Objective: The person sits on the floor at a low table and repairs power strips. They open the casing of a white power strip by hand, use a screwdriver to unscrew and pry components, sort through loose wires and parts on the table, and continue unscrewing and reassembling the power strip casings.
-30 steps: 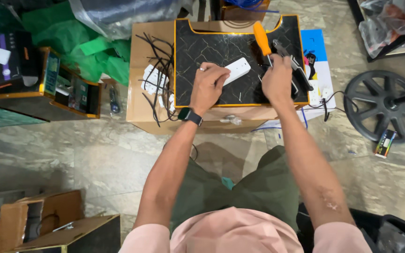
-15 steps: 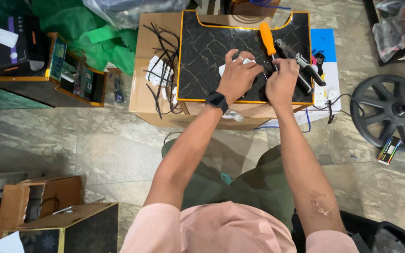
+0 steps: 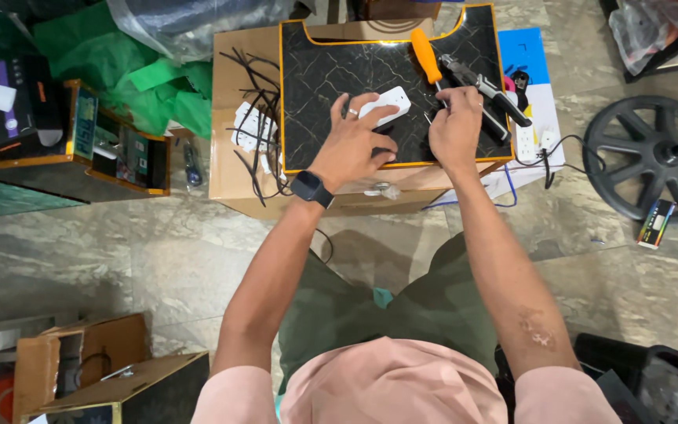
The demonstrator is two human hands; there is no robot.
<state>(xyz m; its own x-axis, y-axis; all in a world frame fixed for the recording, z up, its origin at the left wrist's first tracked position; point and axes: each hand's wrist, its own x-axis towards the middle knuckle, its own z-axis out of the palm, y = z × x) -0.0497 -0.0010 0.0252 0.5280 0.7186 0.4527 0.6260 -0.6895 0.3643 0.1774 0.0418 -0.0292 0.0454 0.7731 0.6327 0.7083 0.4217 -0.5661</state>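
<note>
My left hand lies on a black marble-patterned mat with an orange rim. Its fingers hold down a small white plastic piece. My right hand is just to the right, fingers curled around the lower shaft of an orange-handled screwdriver, which stands tilted up and away from the hand. The screwdriver's tip is hidden inside the fist. A black watch is on my left wrist.
The mat rests on a cardboard box. On the box are black cable ties, a grey hand tool and a white socket with cable. A black wheel lies right, green plastic and open boxes left.
My hands drew close together over the white piece and have now parted a little. The left hand now lies flatter over the piece, and the right hand keeps the screwdriver.
</note>
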